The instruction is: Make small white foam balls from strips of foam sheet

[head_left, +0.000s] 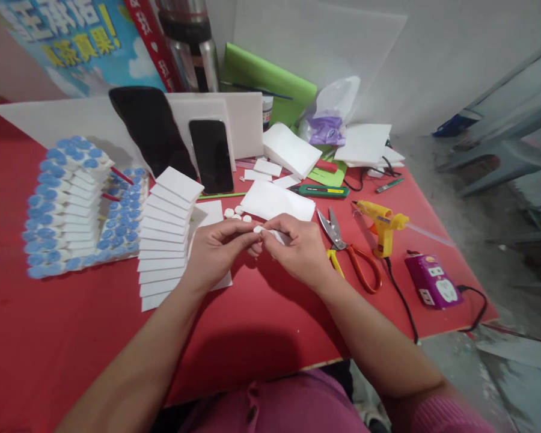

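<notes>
My left hand [219, 246] and my right hand [295, 248] meet over the front middle of the table, fingers closed. Pinched between their fingertips is a small white roll [258, 229], perhaps of paper. A white strip [279, 236] shows at my right hand's fingers; whether it joins the roll, I cannot tell. Just beyond my left fingers lie several small white rolls [247, 219]. A stack of white sheets [277, 201] lies behind my hands. Left of my left hand stands a white stepped staircase model [162, 254] on a white board.
A blue-and-white model [49, 222] made of rolls stands at left. Two phones [211, 156] lean on white board behind. To the right lie scissors [338, 234], a yellow glue gun [382, 224], a green cutter [322, 190] and a purple power box [433, 281] with cords.
</notes>
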`<state>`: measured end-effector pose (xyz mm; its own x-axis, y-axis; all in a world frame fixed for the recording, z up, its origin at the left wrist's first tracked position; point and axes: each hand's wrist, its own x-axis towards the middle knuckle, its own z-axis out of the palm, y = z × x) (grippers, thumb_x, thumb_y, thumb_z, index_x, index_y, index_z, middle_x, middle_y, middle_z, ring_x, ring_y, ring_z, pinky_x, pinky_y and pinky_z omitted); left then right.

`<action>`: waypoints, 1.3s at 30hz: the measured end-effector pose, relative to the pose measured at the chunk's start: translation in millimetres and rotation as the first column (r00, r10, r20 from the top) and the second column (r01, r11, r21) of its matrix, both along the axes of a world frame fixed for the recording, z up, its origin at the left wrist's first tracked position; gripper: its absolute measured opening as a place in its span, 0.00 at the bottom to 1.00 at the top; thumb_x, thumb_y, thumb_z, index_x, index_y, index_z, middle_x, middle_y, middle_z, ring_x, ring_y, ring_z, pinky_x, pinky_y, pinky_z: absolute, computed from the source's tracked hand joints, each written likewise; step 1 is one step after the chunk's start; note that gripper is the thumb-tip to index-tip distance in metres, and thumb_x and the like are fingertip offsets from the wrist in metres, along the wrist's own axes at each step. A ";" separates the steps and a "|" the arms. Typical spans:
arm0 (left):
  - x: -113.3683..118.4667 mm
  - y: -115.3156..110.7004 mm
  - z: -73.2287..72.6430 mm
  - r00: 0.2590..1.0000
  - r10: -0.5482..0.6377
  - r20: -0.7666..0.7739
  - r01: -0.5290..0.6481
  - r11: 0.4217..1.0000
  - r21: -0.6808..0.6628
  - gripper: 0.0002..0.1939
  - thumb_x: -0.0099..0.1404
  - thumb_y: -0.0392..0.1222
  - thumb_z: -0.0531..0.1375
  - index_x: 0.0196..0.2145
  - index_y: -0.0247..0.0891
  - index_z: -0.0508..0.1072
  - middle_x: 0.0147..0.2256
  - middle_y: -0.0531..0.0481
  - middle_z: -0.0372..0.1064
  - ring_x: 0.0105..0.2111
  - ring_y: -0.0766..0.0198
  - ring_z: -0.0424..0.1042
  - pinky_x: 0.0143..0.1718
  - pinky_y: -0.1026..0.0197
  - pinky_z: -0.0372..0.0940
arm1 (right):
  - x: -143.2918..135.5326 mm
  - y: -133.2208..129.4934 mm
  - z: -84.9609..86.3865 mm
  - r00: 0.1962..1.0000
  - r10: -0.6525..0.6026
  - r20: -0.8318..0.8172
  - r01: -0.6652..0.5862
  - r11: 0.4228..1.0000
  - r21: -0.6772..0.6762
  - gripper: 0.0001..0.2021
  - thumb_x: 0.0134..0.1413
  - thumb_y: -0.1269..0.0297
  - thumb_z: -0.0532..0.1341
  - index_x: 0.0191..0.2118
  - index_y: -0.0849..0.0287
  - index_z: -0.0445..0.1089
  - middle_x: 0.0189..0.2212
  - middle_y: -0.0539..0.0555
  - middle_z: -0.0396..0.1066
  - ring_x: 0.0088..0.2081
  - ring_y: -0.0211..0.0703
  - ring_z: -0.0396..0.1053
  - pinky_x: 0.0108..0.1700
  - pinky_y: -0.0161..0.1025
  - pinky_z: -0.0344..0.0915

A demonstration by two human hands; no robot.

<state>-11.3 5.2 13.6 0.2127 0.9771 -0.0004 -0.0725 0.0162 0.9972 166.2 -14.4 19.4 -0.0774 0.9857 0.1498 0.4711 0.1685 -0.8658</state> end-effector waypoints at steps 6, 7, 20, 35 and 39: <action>-0.8 -0.8 -4.8 0.996 0.065 -0.066 -0.057 0.990 0.126 0.04 0.58 0.40 0.74 0.32 0.40 0.86 0.30 0.48 0.81 0.29 0.61 0.79 0.34 0.59 0.76 | 3.0 1.8 1.7 0.992 0.059 0.108 -0.068 0.994 0.084 0.05 0.63 0.64 0.62 0.40 0.57 0.76 0.32 0.53 0.80 0.31 0.42 0.73 0.36 0.38 0.64; -1.7 -0.1 -6.1 0.994 0.076 -0.077 -0.063 0.985 0.163 0.03 0.58 0.40 0.74 0.32 0.41 0.86 0.31 0.48 0.81 0.30 0.60 0.79 0.35 0.59 0.76 | 4.2 2.5 1.9 0.992 0.080 0.098 -0.087 0.994 0.073 0.06 0.63 0.65 0.62 0.41 0.57 0.76 0.33 0.53 0.81 0.31 0.42 0.74 0.36 0.38 0.65; -5.1 3.0 -5.6 1.000 0.010 -0.024 -0.008 0.998 0.068 0.09 0.55 0.39 0.75 0.36 0.41 0.87 0.35 0.48 0.81 0.25 0.63 0.78 0.28 0.61 0.76 | 10.5 2.3 4.4 0.944 0.258 -0.206 -0.285 0.952 -0.112 0.06 0.69 0.64 0.60 0.41 0.57 0.74 0.25 0.48 0.74 0.27 0.38 0.75 0.34 0.37 0.69; -1.1 3.3 0.4 1.000 0.021 -0.021 -0.023 0.995 -0.099 0.10 0.56 0.42 0.74 0.35 0.36 0.84 0.20 0.52 0.74 0.20 0.66 0.72 0.22 0.65 0.69 | 10.2 9.9 1.2 0.960 0.074 -0.270 -0.142 0.960 -0.240 0.11 0.60 0.58 0.68 0.41 0.57 0.70 0.33 0.51 0.78 0.27 0.37 0.71 0.29 0.35 0.64; -0.8 4.8 1.3 1.000 -0.001 0.013 0.003 0.989 -0.150 0.10 0.56 0.42 0.75 0.34 0.35 0.83 0.19 0.52 0.73 0.19 0.66 0.70 0.19 0.65 0.69 | 13.8 9.5 1.4 0.989 0.149 0.002 -0.149 0.987 -0.053 0.07 0.66 0.61 0.62 0.39 0.58 0.75 0.32 0.51 0.77 0.30 0.39 0.69 0.33 0.36 0.61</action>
